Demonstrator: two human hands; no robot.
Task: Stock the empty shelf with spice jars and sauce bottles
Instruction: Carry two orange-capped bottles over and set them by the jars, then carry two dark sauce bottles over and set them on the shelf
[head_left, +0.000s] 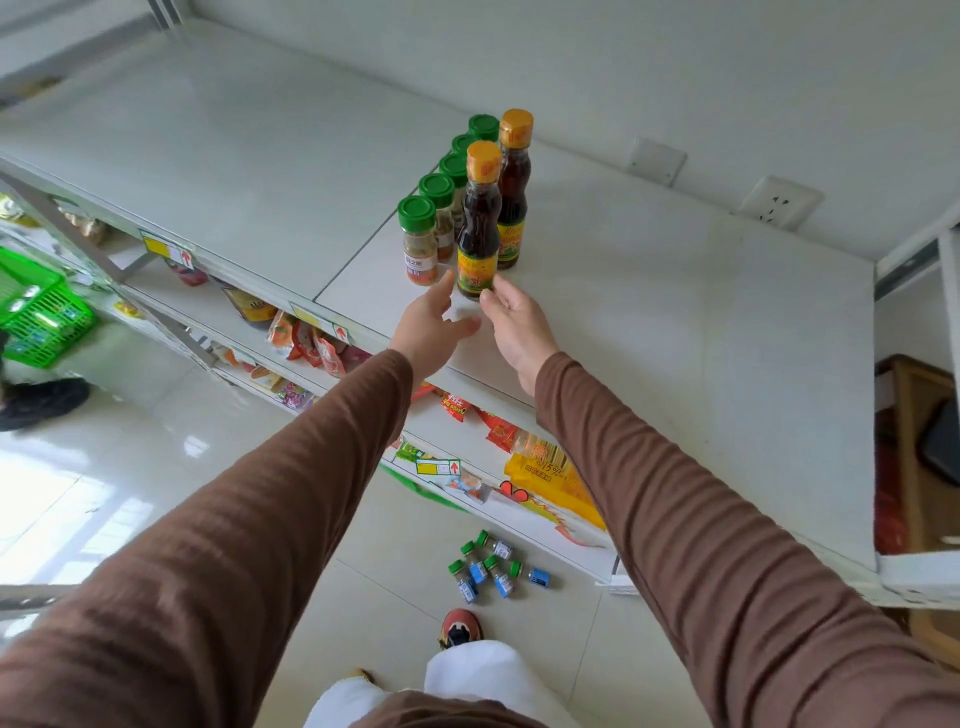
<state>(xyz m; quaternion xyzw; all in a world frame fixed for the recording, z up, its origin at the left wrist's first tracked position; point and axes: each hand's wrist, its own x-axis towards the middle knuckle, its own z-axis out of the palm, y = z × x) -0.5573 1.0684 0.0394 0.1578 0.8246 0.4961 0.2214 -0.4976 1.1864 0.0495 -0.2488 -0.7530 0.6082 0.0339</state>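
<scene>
On the white top shelf (649, 322) stands a row of several green-lidded spice jars (418, 239). To their right stand two dark sauce bottles with orange caps, a front sauce bottle (479, 218) and a rear sauce bottle (514, 187). The front bottle stands upright near the shelf's front edge. My left hand (434, 325) reaches to its lower left with fingers straight, fingertips beside the base. My right hand (517, 325) is at its lower right, relaxed, thumb and fingertips touching the base. On the floor below lie several small green-lidded jars with blue labels (488, 566).
Lower shelves (467, 415) hold snack packets. A green basket (36, 312) sits on the floor at the left, with another person's dark shoe (41, 400) near it. Wall sockets (779, 200) are behind the shelf. My own shoe (460, 629) is near the floor jars.
</scene>
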